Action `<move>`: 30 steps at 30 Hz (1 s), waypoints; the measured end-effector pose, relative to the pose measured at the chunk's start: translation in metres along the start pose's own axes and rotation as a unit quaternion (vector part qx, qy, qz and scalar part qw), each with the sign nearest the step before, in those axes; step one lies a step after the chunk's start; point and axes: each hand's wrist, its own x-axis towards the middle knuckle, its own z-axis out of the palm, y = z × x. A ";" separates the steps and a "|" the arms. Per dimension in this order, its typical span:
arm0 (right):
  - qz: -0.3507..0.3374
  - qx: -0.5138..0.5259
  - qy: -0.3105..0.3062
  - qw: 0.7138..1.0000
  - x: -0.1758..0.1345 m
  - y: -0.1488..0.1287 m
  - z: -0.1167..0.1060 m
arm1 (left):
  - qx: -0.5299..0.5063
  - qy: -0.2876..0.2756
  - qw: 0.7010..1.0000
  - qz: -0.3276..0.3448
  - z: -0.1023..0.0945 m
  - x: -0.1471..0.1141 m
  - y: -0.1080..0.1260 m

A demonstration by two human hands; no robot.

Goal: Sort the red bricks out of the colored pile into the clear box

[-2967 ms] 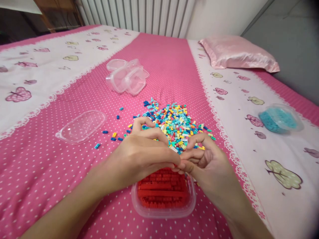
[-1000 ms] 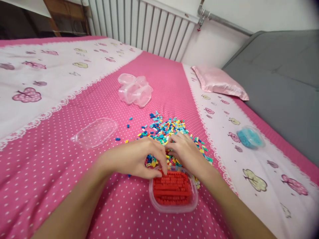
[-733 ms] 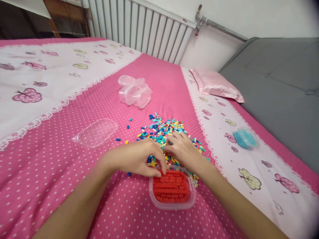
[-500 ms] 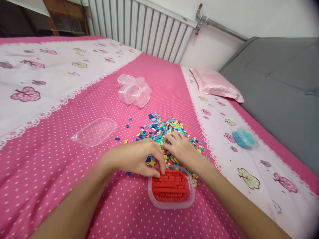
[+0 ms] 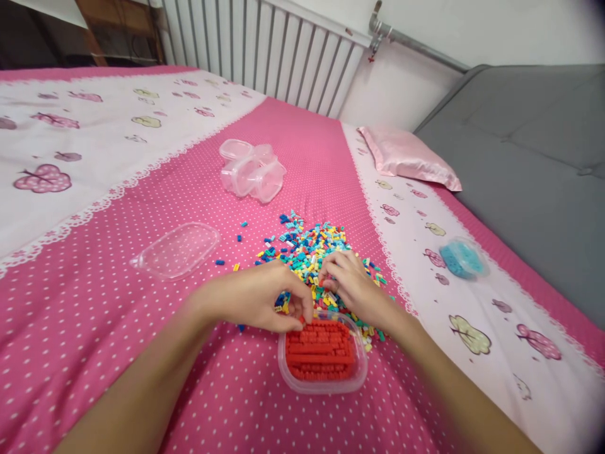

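A clear plastic box (image 5: 326, 386) stands close to me, filled with neat rows of red toy bricks (image 5: 321, 353). Above its far left corner, my left hand (image 5: 271, 297) has thumb and forefinger pinched together; whatever lies between the tips is too small to make out. Just beyond the box spreads a pile of small mixed-colour bricks (image 5: 305, 243), in blue, yellow, teal, green and white. At the pile's near right side, my right hand (image 5: 355, 287) is closed with curled fingers touching the bricks. What those fingertips hold is hidden.
A clear lid (image 5: 182, 251) lies left of the pile, with a few stray blue bricks (image 5: 220, 262) nearby. Further back sit several clear containers (image 5: 255, 173). To the right are a box of blue bricks (image 5: 463, 258), a pink pillow (image 5: 406, 157) and a grey headboard (image 5: 515, 145).
My right hand has shifted slightly right and back toward me over the pile, its fingers curling more. My left hand stays by the box corner, its fingertips a little higher.
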 end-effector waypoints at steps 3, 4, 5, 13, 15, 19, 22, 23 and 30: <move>0.012 0.039 -0.014 0.999 0.003 -0.004 -0.001 | 0.005 -0.003 1.000 -0.005 -0.001 0.000 -0.001; 0.016 0.055 -0.018 0.998 0.005 -0.006 -0.001 | 0.008 -0.002 1.000 -0.008 -0.002 0.000 -0.001; 0.022 0.071 -0.020 0.997 0.006 -0.008 -0.001 | 0.010 0.000 1.000 -0.012 -0.002 -0.001 -0.001; 0.139 0.314 0.021 0.939 0.010 -0.005 -0.004 | 0.015 0.012 1.000 -0.008 -0.005 -0.004 -0.002; 0.174 0.381 0.026 0.908 0.009 -0.005 -0.007 | 0.012 0.008 1.000 0.005 -0.005 -0.004 -0.002; 0.217 0.471 0.012 0.855 0.007 -0.009 -0.014 | 0.021 -0.001 1.000 0.014 -0.004 -0.002 -0.001; 0.228 0.503 0.003 0.834 0.006 -0.010 -0.017 | 0.022 -0.008 1.000 0.005 -0.004 -0.002 0.000; 0.228 0.506 0.001 0.832 0.006 -0.010 -0.018 | 0.022 -0.010 1.000 0.003 -0.005 -0.003 0.000; 0.214 0.380 -0.019 0.900 0.007 -0.008 -0.016 | 0.026 -0.012 1.000 0.001 -0.005 -0.003 0.002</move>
